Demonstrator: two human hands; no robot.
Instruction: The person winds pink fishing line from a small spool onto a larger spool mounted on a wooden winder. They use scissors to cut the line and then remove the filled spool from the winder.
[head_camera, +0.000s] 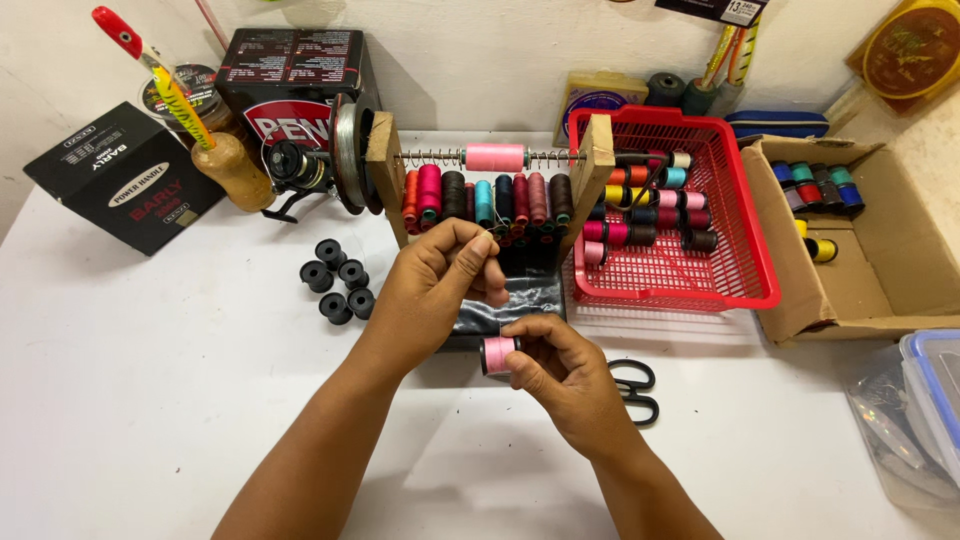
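pink spool held low, thread end pinched just above it

the right hand (560, 372) is closed around a small pink spool (497, 354), gripped between thumb and fingers. the spool's long axis lies roughly sideways, so one end faces left toward the other hand, and only its left part is seen past the fingers. the left hand (445, 272) sits just above and a bit to the left, fingers curled in and thumb pressed to forefinger in a pinch. a thread end seems to be held there, but it's too thin to be made out for sure. so the spool lies down and to the right of the left hand, the two are nearly touching, and the right hand is the one actually on it.

going outward: a dark block (510, 300) is partly hidden right behind both hands. past that a wooden rack (385, 165) carries a row of coloured thread spools (485, 200), with a bigger pink spool (495, 157) mounted on a spring rod across the top. a red basket (735, 240) of more spools is placed to the right, then a cardboard box (890, 250) with a few more. black scissors (635, 390) are lying just right of the right hand. five empty black bobbins (338, 278) are grouped well to the left on the white table (150, 380), with a fishing reel (300, 170) behind them.
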